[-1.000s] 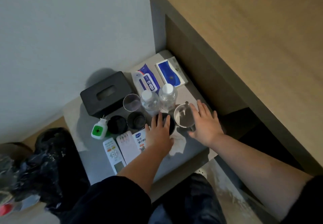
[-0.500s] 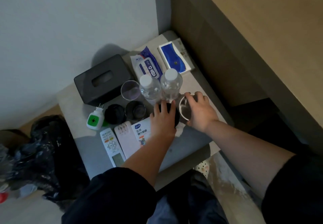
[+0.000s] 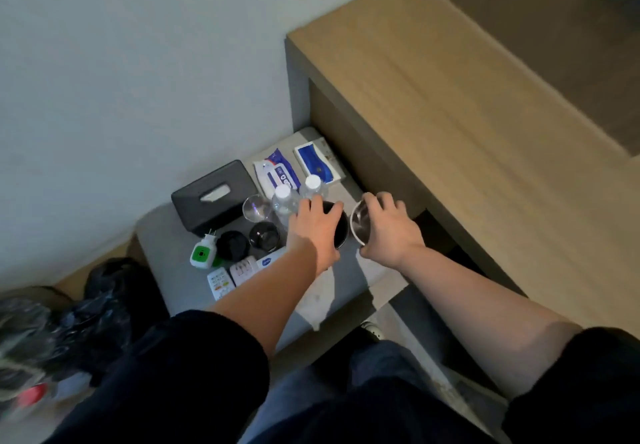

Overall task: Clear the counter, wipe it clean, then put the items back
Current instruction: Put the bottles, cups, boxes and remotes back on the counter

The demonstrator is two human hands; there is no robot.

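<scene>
A low grey counter carries many small items. My left hand grips a black cup from above, fingers curled over its rim. My right hand grips a clear glass by its side, tilted so the mouth faces me. Behind them stand two water bottles with white caps. A black tissue box, a second clear glass, a dark glass and a black lid sit to the left.
A wipes pack and a blue-and-white packet lie at the back. A green-and-white plug-in device, a remote and cards lie at the front left. A wooden desk rises on the right, black bags on the left.
My right hand went from lying flat beside the glass to gripping it and tipping it. My left hand stayed on the black cup. The view pulled back and upward.
</scene>
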